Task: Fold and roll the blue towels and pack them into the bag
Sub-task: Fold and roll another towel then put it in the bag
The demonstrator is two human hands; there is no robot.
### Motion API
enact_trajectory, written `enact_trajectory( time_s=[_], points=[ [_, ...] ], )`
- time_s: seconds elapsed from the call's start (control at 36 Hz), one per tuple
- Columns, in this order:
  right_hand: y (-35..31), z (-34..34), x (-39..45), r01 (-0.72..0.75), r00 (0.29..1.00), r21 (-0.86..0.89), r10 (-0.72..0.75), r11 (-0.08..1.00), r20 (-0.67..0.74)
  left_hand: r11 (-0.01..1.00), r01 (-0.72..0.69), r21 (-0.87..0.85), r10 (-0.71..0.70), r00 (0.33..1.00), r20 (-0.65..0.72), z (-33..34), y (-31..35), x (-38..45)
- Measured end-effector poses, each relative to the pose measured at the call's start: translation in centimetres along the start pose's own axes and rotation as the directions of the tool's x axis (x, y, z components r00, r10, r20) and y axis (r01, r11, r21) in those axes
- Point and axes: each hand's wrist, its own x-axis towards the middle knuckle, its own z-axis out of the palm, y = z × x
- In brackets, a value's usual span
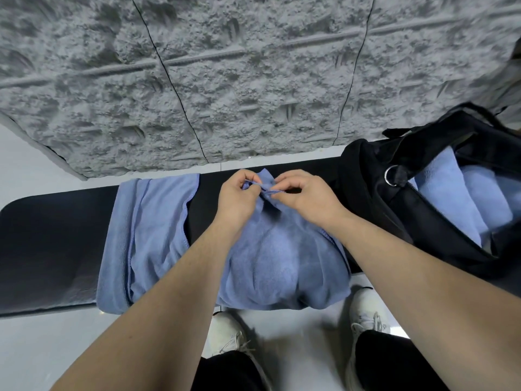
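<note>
The crumpled blue towel (282,258) lies on the black bench (50,244) before you. Your left hand (239,198) and right hand (307,198) both pinch its far edge. Second towel (146,235) lies left; black bag (423,193), right, holds rolled towels (456,198).

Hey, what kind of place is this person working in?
Hard to tell: some indoor room, maybe a gym or changing area. A black padded bench stands before a rough grey wall on a pale smooth floor.

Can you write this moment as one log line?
left hand: pinches towel edge | right hand: pinches same edge | bag: open, towels inside | spare towel: on bench
</note>
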Motion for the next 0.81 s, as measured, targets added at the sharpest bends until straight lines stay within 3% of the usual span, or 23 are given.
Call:
enact_trajectory(
  time_s=[0.17,0.33,0.53,0.81],
  points=[
    [-0.4,0.3,-0.4,-0.028,0.999,0.05,0.026,0.998,0.039,0.997,0.01,-0.071,-0.012,1.0,-0.025,-0.1,-0.2,0.1],
    [-0.1,0.1,-0.1,0.088,0.995,-0.052,-0.09,0.995,-0.036,0.993,0.117,-0.03,-0.114,0.99,0.08,-0.1,-0.4,0.3],
    [0.2,0.2,-0.3,0.139,0.99,-0.151,-0.134,0.979,0.045,0.991,0.118,-0.06,-0.11,0.987,0.12,-0.1,-0.2,0.2],
    [-0.8,0.2,-0.4,0.08,0.997,0.091,-0.081,0.993,0.011,0.981,0.146,-0.125,-0.138,0.988,0.069,-0.3,-0.1,0.2]
  ],
)
